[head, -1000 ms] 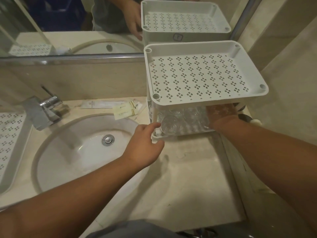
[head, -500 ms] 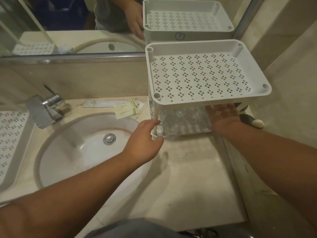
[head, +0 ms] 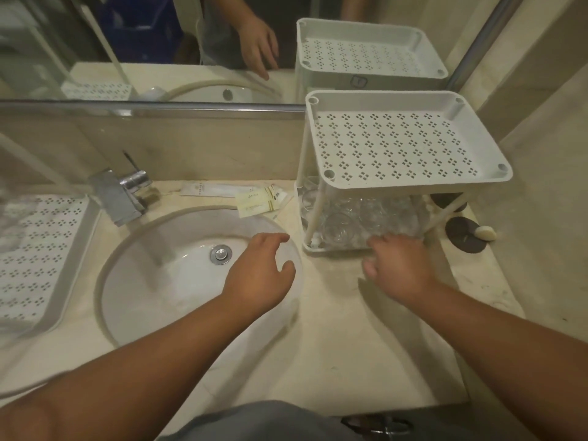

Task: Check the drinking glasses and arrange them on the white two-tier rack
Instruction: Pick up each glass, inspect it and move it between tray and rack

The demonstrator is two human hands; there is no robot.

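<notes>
Counts: 1 white two-tier rack (head: 410, 148), top tier held 0 items. Glasses (head: 356, 218) were packed on the lower tier, clear and overlapping, so exact number couldn't be told. 2 hands: left hand (head: 257, 275), right hand (head: 397, 265). 1 sink (head: 178, 281), 1 faucet (head: 124, 192). 2 paper sachets (head: 257, 203). 2 dark round discs (head: 466, 235). 1 perforated tray (head: 38, 259) on the tabletop (head: 343, 345).

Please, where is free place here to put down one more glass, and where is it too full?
Free: the whole top tier of the white rack, inside its raised rim, and the counter between sink and right hand. Crowded: the lower tier, packed with glasses; sachets lie behind the sink.
</notes>
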